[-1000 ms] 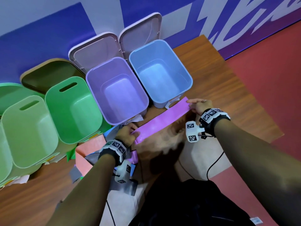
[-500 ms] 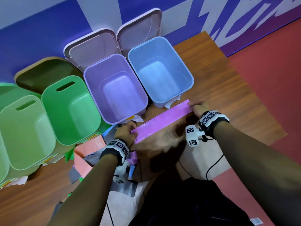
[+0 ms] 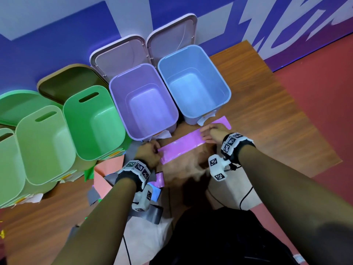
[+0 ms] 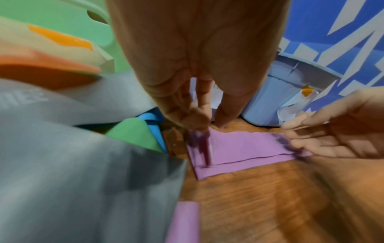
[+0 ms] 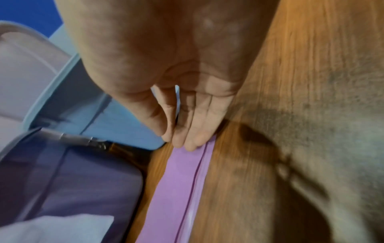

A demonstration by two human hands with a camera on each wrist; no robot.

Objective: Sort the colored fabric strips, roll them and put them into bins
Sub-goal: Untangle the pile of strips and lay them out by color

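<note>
A pink strip (image 3: 181,146) lies flat on the wooden table, folded double along its length, in front of the purple bin (image 3: 122,104) and the blue bin (image 3: 219,81). My left hand (image 3: 150,153) pinches the strip's left end, fingertips (image 4: 197,123) down on it. My right hand (image 3: 210,132) presses straight fingers on the strip a little inside its right end, which shows beyond the hand. In the right wrist view the fingertips (image 5: 187,143) rest on the strip (image 5: 176,189). Both bins look empty.
Two green bins (image 3: 91,119) and a paler green one (image 3: 44,142) stand to the left. Loose grey (image 3: 95,196), salmon (image 3: 107,169), green and blue strips are piled under my left wrist, with a small pink roll (image 3: 160,178). The table edge (image 3: 286,180) runs right of my right arm.
My right hand has slid left along the pink strip from its right end, and the strip now lies flat on the table. The left hand stays at the left end.
</note>
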